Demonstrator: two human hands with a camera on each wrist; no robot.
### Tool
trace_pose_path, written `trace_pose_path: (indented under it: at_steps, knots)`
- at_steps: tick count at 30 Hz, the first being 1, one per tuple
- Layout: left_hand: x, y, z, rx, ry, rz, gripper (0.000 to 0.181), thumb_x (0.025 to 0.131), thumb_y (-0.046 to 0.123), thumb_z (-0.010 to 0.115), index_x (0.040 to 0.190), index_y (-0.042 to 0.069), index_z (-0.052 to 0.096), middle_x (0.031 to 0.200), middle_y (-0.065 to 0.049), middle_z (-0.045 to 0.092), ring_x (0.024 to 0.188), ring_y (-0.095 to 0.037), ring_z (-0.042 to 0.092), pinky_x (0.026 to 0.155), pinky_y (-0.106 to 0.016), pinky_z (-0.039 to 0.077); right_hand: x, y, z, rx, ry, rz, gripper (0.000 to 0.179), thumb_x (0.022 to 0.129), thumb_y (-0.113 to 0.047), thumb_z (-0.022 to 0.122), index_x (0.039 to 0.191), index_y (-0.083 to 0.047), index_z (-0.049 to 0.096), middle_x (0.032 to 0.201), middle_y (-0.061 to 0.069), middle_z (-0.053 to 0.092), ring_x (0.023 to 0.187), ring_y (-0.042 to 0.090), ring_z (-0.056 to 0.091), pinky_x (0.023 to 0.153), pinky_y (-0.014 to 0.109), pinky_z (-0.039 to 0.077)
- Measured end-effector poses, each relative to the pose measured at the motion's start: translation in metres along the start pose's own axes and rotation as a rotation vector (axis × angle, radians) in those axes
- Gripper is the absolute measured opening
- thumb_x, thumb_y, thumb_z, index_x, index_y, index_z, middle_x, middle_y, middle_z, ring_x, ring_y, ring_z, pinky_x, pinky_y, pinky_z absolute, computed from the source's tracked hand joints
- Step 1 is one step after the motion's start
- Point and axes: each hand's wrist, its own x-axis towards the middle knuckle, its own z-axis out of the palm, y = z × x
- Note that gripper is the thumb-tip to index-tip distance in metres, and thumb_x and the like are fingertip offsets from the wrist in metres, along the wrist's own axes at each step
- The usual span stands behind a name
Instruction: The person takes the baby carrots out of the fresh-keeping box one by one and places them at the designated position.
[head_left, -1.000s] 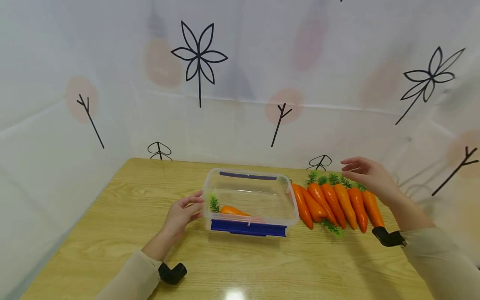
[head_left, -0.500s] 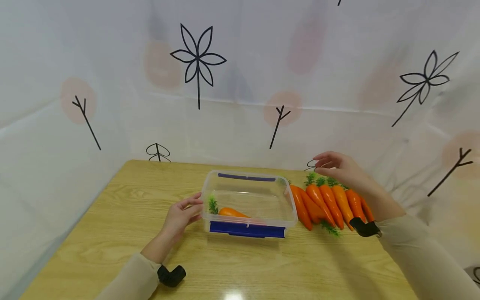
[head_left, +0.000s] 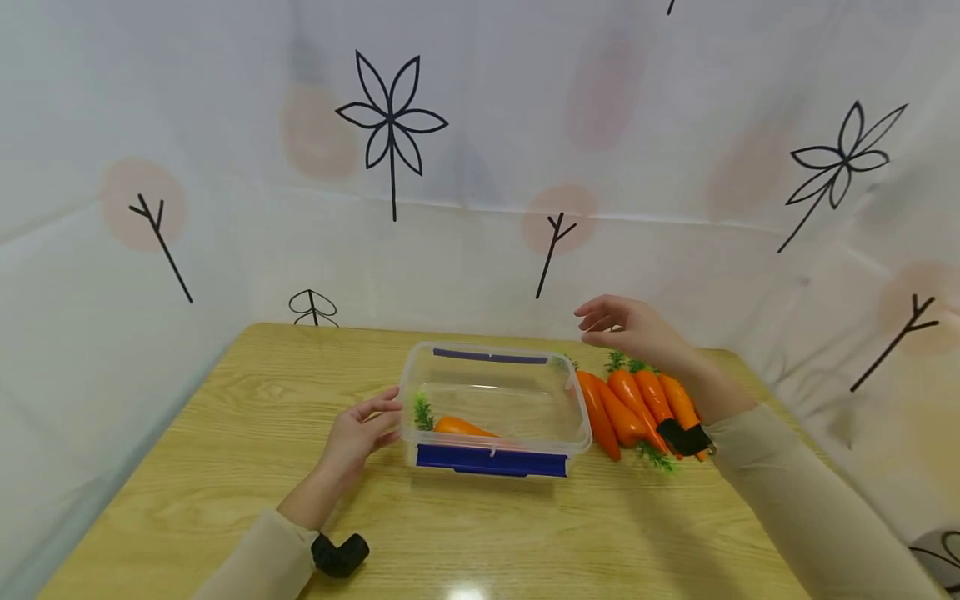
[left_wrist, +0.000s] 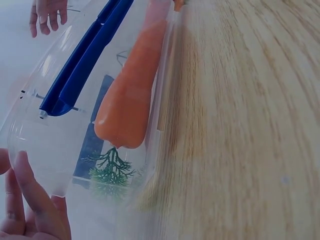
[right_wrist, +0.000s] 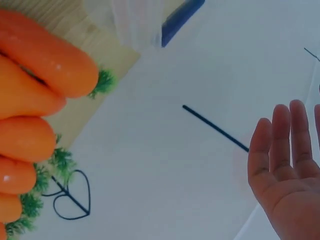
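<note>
A clear plastic food container (head_left: 491, 457) with blue side clips stands in the middle of the table. Inside it lies one orange toy carrot (head_left: 459, 426) with green leaves, seen close through the wall as a carrot (left_wrist: 131, 95) in the left wrist view. My left hand (head_left: 360, 433) rests its fingertips against the container's left end, fingers fairly straight. To the container's right lies a row of several carrots (head_left: 633, 408). Above their leafy ends hovers my right hand (head_left: 618, 325), holding nothing, its fingers loosely extended; the palm of this hand (right_wrist: 292, 185) shows in the right wrist view.
The wooden table (head_left: 300, 383) ends at a white patterned curtain (head_left: 480, 150) behind it. My right forearm and sleeve (head_left: 810, 500) cover the right end of the carrot row. Black wrist mounts sit on both sleeves.
My right hand has moved left over the carrot row, from its right end towards the container. The left hand stays at the container's left end; the view has shifted slightly.
</note>
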Motion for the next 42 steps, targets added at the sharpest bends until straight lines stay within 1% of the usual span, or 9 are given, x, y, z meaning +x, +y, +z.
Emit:
trace_pose_path:
  at_steps: [7,12,17,21,28,32,35,39,42]
  knots:
    - [0.001,-0.002,-0.001,-0.005,-0.003,0.002,0.011,0.087,0.001,0.063,0.096,-0.006,0.065,0.138,-0.010,0.047,0.111,-0.030,0.053,0.073,-0.027,0.054,0.017,-0.005,0.015,0.023,-0.073,-0.044,0.032,0.090,-0.016,0.064,0.120,-0.007,0.057,0.106,0.009,0.061,0.096,0.024,0.058,0.085,0.042,0.049]
    - [0.000,-0.002,0.000,-0.005,-0.005,0.004,0.014,0.087,0.001,0.063,0.098,-0.006,0.065,0.138,-0.009,0.046,0.112,-0.029,0.053,0.073,-0.027,0.054,0.033,-0.007,0.028,0.049,-0.129,-0.097,0.032,0.088,-0.013,0.066,0.119,-0.007,0.058,0.105,0.009,0.062,0.096,0.023,0.059,0.089,0.043,0.048]
    - [-0.001,-0.001,0.000,-0.003,0.001,0.003,0.018,0.087,0.001,0.062,0.102,-0.009,0.063,0.138,-0.009,0.046,0.112,-0.027,0.053,0.074,-0.026,0.054,0.049,-0.009,0.039,0.082,-0.211,-0.141,0.033,0.087,-0.013,0.067,0.119,-0.009,0.059,0.103,0.008,0.062,0.096,0.023,0.060,0.085,0.040,0.051]
    - [-0.001,0.001,0.001,-0.002,-0.001,0.002,0.018,0.087,0.001,0.062,0.102,-0.009,0.063,0.139,-0.008,0.045,0.115,-0.029,0.051,0.074,-0.026,0.054,0.060,-0.009,0.048,0.110,-0.270,-0.141,0.033,0.088,-0.014,0.066,0.119,-0.010,0.058,0.104,0.008,0.061,0.098,0.023,0.059,0.084,0.037,0.051]
    - [-0.001,0.001,0.002,-0.006,0.004,0.001,0.018,0.087,0.000,0.062,0.102,-0.010,0.062,0.138,-0.009,0.046,0.114,-0.031,0.051,0.074,-0.026,0.054,0.082,-0.006,0.074,0.152,-0.429,-0.138,0.033,0.088,-0.006,0.063,0.120,-0.005,0.056,0.110,0.019,0.057,0.101,0.024,0.057,0.082,0.034,0.052]
    - [0.000,0.000,0.001,-0.010,0.005,0.001,0.019,0.087,-0.001,0.062,0.103,-0.011,0.062,0.138,-0.009,0.046,0.115,-0.031,0.050,0.074,-0.027,0.054,0.092,-0.007,0.092,0.129,-0.524,-0.155,0.032,0.087,-0.006,0.064,0.119,-0.004,0.057,0.106,0.012,0.059,0.098,0.022,0.058,0.081,0.032,0.052]
    - [0.000,-0.001,0.000,-0.015,0.007,0.001,0.016,0.087,-0.001,0.062,0.101,-0.009,0.063,0.138,-0.010,0.046,0.115,-0.032,0.050,0.074,-0.027,0.054,0.094,-0.008,0.104,0.110,-0.598,-0.158,0.030,0.087,-0.006,0.065,0.116,-0.006,0.058,0.105,0.008,0.058,0.095,0.021,0.058,0.080,0.032,0.052]
    - [0.000,-0.002,0.000,-0.018,0.001,0.005,0.011,0.086,-0.001,0.062,0.096,-0.004,0.066,0.138,-0.009,0.046,0.114,-0.032,0.051,0.074,-0.027,0.054,0.094,-0.009,0.119,0.041,-0.690,-0.167,0.030,0.087,-0.006,0.065,0.117,-0.008,0.058,0.110,0.013,0.057,0.095,0.019,0.058,0.080,0.029,0.052]
    - [0.001,-0.003,0.000,-0.015,0.000,0.006,0.014,0.087,-0.001,0.061,0.099,-0.008,0.064,0.138,-0.010,0.046,0.112,-0.030,0.053,0.074,-0.028,0.054,0.092,-0.010,0.129,0.008,-0.769,-0.164,0.033,0.088,-0.004,0.063,0.120,-0.006,0.057,0.114,0.014,0.055,0.098,0.020,0.057,0.080,0.029,0.051]
